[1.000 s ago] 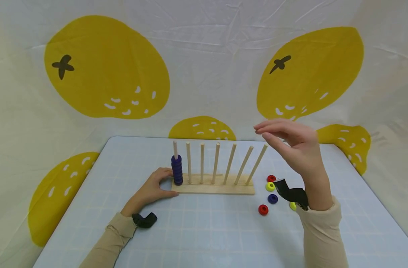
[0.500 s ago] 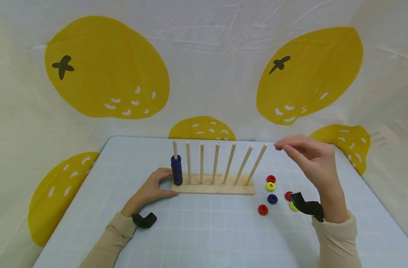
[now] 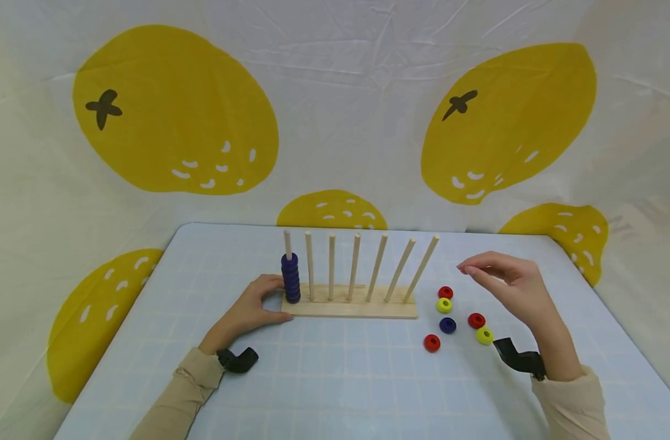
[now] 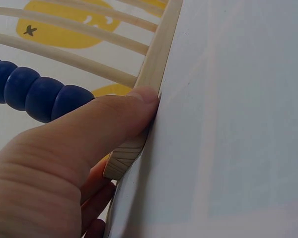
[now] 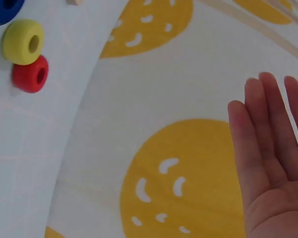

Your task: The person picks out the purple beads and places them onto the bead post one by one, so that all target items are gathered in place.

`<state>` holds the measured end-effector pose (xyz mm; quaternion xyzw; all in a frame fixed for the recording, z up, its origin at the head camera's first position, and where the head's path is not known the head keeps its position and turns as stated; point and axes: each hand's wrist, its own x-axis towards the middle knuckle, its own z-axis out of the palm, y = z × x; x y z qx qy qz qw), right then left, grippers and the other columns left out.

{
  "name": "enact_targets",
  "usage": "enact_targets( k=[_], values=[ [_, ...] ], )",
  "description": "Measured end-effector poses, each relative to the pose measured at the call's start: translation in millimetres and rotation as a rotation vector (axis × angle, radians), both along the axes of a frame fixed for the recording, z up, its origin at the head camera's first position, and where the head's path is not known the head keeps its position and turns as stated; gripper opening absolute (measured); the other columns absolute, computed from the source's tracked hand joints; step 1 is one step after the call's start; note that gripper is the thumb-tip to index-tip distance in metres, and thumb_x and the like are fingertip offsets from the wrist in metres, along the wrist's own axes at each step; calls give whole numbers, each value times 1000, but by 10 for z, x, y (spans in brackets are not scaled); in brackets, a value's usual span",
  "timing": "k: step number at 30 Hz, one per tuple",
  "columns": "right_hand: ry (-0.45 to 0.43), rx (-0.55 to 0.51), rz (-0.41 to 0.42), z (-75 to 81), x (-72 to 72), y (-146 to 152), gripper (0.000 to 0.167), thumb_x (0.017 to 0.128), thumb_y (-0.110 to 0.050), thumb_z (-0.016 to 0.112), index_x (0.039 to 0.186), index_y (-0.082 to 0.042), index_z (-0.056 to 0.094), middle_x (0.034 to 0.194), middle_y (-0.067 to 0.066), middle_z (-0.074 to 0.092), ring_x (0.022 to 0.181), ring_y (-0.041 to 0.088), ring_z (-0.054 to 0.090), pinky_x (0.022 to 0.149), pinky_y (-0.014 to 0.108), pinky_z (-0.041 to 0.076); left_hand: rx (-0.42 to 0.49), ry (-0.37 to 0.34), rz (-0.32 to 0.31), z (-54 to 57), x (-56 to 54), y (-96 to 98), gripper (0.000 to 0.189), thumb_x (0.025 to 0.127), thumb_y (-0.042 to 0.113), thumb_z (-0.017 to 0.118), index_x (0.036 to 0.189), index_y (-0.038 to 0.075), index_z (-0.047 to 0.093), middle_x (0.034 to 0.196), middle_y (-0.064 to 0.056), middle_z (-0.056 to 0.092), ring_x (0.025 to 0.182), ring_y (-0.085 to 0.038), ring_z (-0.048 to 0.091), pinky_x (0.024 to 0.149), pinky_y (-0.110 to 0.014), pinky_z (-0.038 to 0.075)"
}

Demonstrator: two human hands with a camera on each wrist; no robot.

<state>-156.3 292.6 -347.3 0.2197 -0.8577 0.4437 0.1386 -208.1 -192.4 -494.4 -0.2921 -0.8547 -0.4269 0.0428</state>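
My left hand (image 3: 255,304) grips the left end of a wooden peg stand (image 3: 357,310), thumb along the front edge and fingers behind. In the left wrist view the thumb (image 4: 134,106) presses the stand's base near its end grain. A stack of dark blue beads (image 3: 291,278) fills most of the leftmost peg; the other pegs are bare. To the right of the stand my right hand (image 3: 513,284) hovers over the table with its thumb and fingers close together. Its fingers (image 5: 260,144) look straight and hold nothing in the right wrist view.
Loose beads lie right of the stand: red (image 3: 445,293), yellow (image 3: 444,305), blue (image 3: 447,325), another red (image 3: 431,343), plus a red bead (image 3: 476,320) touching a yellow bead (image 3: 484,335). A white cloth (image 3: 346,110) with yellow fruit prints hangs behind the table.
From above the rightmost peg, my right hand has moved right and down toward the loose beads. The left hand and stand have stayed put.
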Motion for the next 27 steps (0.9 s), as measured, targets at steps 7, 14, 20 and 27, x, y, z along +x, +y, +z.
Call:
enact_targets(
  k=[7, 14, 20, 27],
  values=[
    [-135, 192, 20, -204, -6, 127, 20, 91, -5, 72, 108, -15, 72, 102, 0, 71, 94, 6, 65, 83, 14, 52, -1, 30, 2, -2, -1, 1, 58, 67, 21, 93, 118, 9, 69, 123, -6, 64, 117, -27, 55, 102, -51, 43],
    [-340, 353, 163, -362, -90, 141, 16, 91, -6, 70, 107, -12, 72, 104, 4, 71, 93, 13, 65, 82, 28, 57, 1, -8, 12, 22, 12, 2, 60, 66, 21, 94, 119, 10, 69, 123, -6, 64, 118, -27, 55, 103, -51, 43],
    [-483, 427, 245, -482, -147, 125, 16, 88, -3, 72, 102, -11, 74, 101, 1, 71, 93, 18, 63, 82, 31, 57, -2, 4, 4, 16, 6, 3, 60, 67, 21, 93, 120, 9, 68, 124, -6, 64, 118, -27, 55, 103, -51, 43],
    [-564, 406, 281, -586, -154, 92, 20, 83, 2, 75, 100, -9, 74, 102, 2, 69, 88, 23, 61, 75, 26, 55, 3, -7, 1, 23, 5, 9, 60, 66, 21, 94, 120, 10, 68, 125, -5, 64, 119, -25, 54, 104, -50, 43]
  ],
)
